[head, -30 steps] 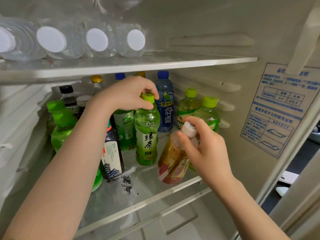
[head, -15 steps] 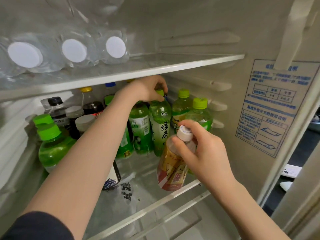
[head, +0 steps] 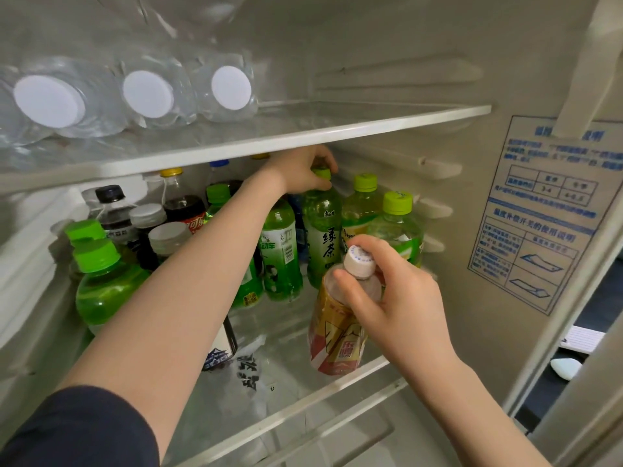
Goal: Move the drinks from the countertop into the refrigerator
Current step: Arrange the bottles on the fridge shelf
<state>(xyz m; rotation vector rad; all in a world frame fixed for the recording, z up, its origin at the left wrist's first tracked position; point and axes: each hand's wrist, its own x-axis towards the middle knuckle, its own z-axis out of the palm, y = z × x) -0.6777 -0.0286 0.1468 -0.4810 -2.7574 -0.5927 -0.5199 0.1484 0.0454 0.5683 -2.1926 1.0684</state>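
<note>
Head view: my left hand [head: 300,173] curls its fingers on a green-capped plastic tea bottle [head: 322,230] at twelve o'clock. My right hand [head: 401,298] pinches the neck of a tilted yellow-labelled, white-capped bottle [head: 337,335]. I fear it slipping and toppling neighbouring bottles [head: 397,224].

The left forearm [head: 188,291] hides most of a dark bottle [head: 220,347], the leftmost water bottle [head: 49,101] is cropped, and the sticker [head: 539,214] is illegible.

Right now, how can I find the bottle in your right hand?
In the open fridge, look at the lower shelf, under the water bottles. Near its front edge the right hand grips a tilted bottle by the neck. It has a white cap and red and yellow label; the green bottles behind it have green caps.
</note>
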